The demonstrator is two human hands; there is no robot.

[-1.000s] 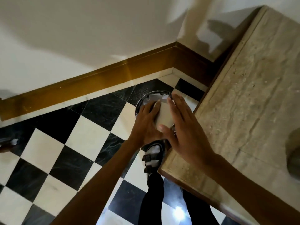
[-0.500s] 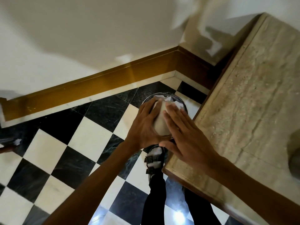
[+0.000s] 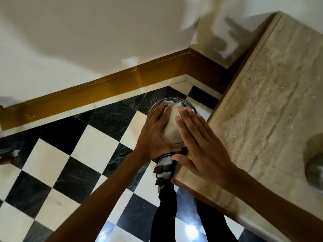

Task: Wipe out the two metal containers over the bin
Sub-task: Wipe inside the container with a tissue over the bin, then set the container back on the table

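Observation:
A pale grey metal container (image 3: pixel 172 131) hangs over the round bin (image 3: pixel 192 107) on the floor in the corner. My left hand (image 3: pixel 153 135) grips the container from the left side. Lying flat against its right side is my right hand (image 3: pixel 201 147), fingers straight and spread, holding nothing. Crumpled white paper (image 3: pixel 170 102) shows inside the bin beyond my fingertips. Only a blurred part of a second metal container (image 3: pixel 314 163) is visible on the stone counter at the right edge of view.
The beige stone counter (image 3: pixel 271 102) fills the right side, its corner just under my right wrist. My sandalled foot (image 3: pixel 164 167) stands beside the bin on the black-and-white checkered floor (image 3: pixel 70 163). A brown skirting board (image 3: pixel 104 89) runs along the white wall.
My right hand has slid forward along the container's side, fingers now reaching nearer the bin's rim. My left hand keeps its grip in much the same place.

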